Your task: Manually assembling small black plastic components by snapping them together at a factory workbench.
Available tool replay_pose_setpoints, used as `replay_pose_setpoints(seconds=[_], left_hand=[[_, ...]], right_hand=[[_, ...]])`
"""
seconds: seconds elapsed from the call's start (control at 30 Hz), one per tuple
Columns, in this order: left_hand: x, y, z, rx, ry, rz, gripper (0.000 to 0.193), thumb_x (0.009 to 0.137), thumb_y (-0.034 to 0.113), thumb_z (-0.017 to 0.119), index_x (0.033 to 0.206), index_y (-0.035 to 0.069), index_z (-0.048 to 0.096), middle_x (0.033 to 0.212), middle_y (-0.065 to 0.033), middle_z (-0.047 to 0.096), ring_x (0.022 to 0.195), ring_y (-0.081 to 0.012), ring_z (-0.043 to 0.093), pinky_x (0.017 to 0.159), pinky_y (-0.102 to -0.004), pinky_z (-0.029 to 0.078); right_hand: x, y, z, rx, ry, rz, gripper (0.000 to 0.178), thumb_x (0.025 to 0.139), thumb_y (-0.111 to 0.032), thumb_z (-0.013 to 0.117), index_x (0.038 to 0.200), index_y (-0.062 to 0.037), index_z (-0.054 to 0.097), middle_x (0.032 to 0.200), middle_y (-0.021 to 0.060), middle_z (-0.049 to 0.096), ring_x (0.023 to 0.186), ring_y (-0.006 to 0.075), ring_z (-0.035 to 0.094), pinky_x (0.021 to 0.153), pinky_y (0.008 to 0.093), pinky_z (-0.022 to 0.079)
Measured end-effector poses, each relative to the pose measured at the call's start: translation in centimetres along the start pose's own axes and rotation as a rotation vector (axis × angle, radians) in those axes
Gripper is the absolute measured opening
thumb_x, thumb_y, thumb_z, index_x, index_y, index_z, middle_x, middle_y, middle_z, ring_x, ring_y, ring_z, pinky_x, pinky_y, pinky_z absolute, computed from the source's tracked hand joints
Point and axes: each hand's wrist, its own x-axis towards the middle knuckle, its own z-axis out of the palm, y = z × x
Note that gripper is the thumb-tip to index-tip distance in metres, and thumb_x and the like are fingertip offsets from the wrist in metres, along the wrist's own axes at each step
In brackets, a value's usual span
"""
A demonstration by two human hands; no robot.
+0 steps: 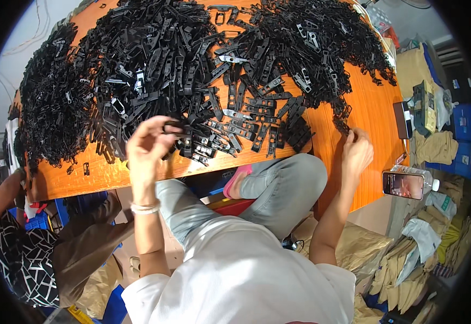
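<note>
My left hand [150, 141] is closed around a black plastic part [174, 128], held over the front of the heap of long black plastic parts [162, 59]. At the right, my right hand [358, 151] has its fingertips pinched together on a small black plastic piece [342, 126] at the tail of a pile of small black frame-like pieces [322, 65]. Between the hands, several long slotted black parts [242, 127] lie roughly in rows near the table's front edge.
The orange wooden table [375, 108] carries another pile of small black pieces [57, 102] at the left. A phone [404, 184] leans by a clear bottle [429, 181] at the right. Another person's arm [3, 197] reaches in at the left. Brown sacks [408, 270] lie at the lower right.
</note>
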Motion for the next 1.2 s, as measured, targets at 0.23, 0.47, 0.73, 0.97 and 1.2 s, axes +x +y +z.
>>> replay_pose_setpoints(seconds=[0.23, 0.47, 0.73, 0.97, 1.2], left_hand=[[-0.1, -1.1, 5.5, -0.237, -0.225, -0.065, 0.03, 0.078, -0.008, 0.053, 0.107, -0.004, 0.045, 0.099, -0.0116, 0.056, 0.088, -0.0163, 0.057, 0.076, -0.0271, 0.049], [-0.1, -2.2, 8.0, -0.263, -0.33, -0.084, 0.033, 0.076, -0.012, 0.05, 0.107, -0.002, 0.045, 0.101, -0.0109, 0.056, 0.092, -0.0155, 0.057, 0.076, -0.0258, 0.047], [1.2, -3.9, 10.9, -0.24, -0.452, 0.002, 0.027, 0.074, -0.009, 0.054, 0.099, -0.001, 0.046, 0.118, -0.0148, 0.047, 0.089, -0.0136, 0.056, 0.068, -0.0218, 0.046], [4.6, -3.8, 12.4, -0.475, -0.49, -0.144, 0.027, 0.072, -0.012, 0.056, 0.092, -0.001, 0.042, 0.113, -0.0157, 0.05, 0.089, -0.0105, 0.053, 0.071, -0.0216, 0.045], [4.3, -4.9, 11.9, -0.011, -0.314, 0.17, 0.027, 0.071, -0.005, 0.061, 0.088, 0.001, 0.042, 0.114, -0.017, 0.051, 0.08, -0.0111, 0.056, 0.069, -0.0239, 0.048]], right_hand=[[0.9, 0.6, -0.6, -0.047, -0.038, 0.045, 0.014, 0.076, -0.012, 0.059, 0.082, -0.0004, 0.063, 0.083, 0.0162, 0.061, 0.073, 0.0317, 0.058, 0.066, 0.0375, 0.044], [0.8, 1.7, 0.5, 0.396, -0.054, 0.054, 0.015, 0.078, -0.013, 0.061, 0.083, 0.0016, 0.063, 0.075, 0.0094, 0.062, 0.058, 0.0141, 0.055, 0.055, 0.0276, 0.043], [0.5, -4.6, 1.1, 0.86, -0.146, -0.094, 0.006, 0.076, -0.001, 0.06, 0.081, 0.0026, 0.061, 0.071, 0.0037, 0.055, 0.06, 0.0066, 0.047, 0.054, 0.0194, 0.037], [1.5, -9.4, 0.8, 0.953, -0.269, -0.465, 0.006, 0.072, 0.001, 0.061, 0.077, 0.0018, 0.06, 0.068, 0.0077, 0.054, 0.055, 0.015, 0.049, 0.051, 0.0249, 0.039], [1.0, -12.3, 1.6, 0.458, -0.066, -0.776, 0.009, 0.075, -0.006, 0.054, 0.069, -0.0017, 0.049, 0.071, 0.012, 0.048, 0.071, 0.0286, 0.051, 0.059, 0.0381, 0.044]])
